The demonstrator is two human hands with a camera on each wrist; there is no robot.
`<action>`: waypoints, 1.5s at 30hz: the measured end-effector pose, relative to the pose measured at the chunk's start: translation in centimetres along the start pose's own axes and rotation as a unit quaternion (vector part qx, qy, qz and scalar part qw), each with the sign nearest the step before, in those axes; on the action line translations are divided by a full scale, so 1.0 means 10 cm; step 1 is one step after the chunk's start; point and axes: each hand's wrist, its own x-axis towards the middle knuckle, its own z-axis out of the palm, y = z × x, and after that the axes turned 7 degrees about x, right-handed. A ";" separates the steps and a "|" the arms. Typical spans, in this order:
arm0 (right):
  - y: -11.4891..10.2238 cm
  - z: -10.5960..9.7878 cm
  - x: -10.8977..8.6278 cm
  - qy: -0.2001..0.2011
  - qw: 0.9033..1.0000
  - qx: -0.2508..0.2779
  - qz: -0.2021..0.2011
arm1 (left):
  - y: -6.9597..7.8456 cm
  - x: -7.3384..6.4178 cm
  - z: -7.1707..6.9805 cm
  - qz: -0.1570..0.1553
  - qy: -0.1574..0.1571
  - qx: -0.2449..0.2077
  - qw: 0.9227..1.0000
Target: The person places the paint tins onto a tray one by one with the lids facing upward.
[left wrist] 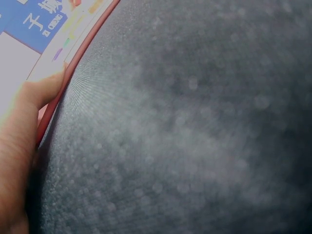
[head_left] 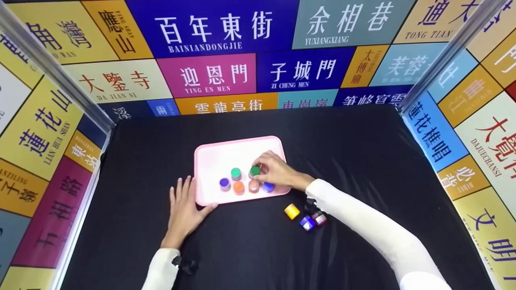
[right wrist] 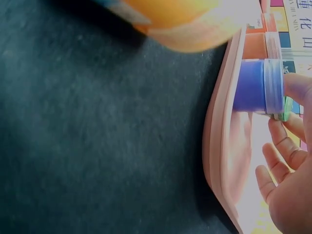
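A pink tray (head_left: 215, 151) holds several small paint jars. My right hand (head_left: 276, 169) reaches over its right side and pinches a dark green jar (head_left: 254, 170) between thumb and fingers. Left of that jar stands a lighter green jar (head_left: 236, 173). Nearer the front rim are a purple jar (head_left: 224, 184), an orange jar (head_left: 238, 187), a peach jar (head_left: 253, 185) and a blue jar (right wrist: 258, 85), the last partly under my hand in the head view. My left hand (head_left: 186, 211) lies at the tray's front left corner, fingers straight along the side, thumb touching the front rim.
On the black cloth (head_left: 250, 241), right of the tray's front corner, lie a yellow jar (head_left: 292, 211), a blue-violet jar (head_left: 307, 222) and a dark red jar (head_left: 319, 218), close below my right sleeve. Panels with street-name lettering (head_left: 225, 28) wall the table at back and sides.
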 end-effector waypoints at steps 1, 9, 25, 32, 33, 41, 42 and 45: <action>0.00 0.01 0.00 -0.001 1.000 0.001 0.001 | 0.00 0.00 0.00 0.000 0.001 0.000 1.000; -0.03 0.04 0.02 -0.007 1.000 0.017 0.013 | -0.01 -0.01 0.01 0.000 0.005 -0.004 1.000; 0.03 -0.11 -0.25 0.038 0.997 0.067 0.028 | 0.00 0.01 0.00 0.001 -0.002 0.001 1.000; 0.03 -0.20 -0.37 0.041 0.995 0.076 0.048 | -0.01 -0.01 0.00 -0.007 -0.010 0.004 1.000; 0.03 -0.21 -0.39 0.043 0.995 0.078 0.048 | -0.01 -0.01 0.00 -0.007 -0.011 0.005 1.000; 0.01 -0.32 -0.56 0.075 0.992 0.082 0.052 | -0.01 -0.01 0.00 -0.006 -0.013 0.002 1.000; 0.01 -0.33 -0.58 0.077 0.992 0.081 0.057 | 0.00 -0.01 0.00 -0.006 -0.013 0.002 1.000; 0.02 -0.36 -0.66 0.078 0.991 0.079 0.069 | 0.00 -0.01 -0.01 -0.006 -0.012 0.004 1.000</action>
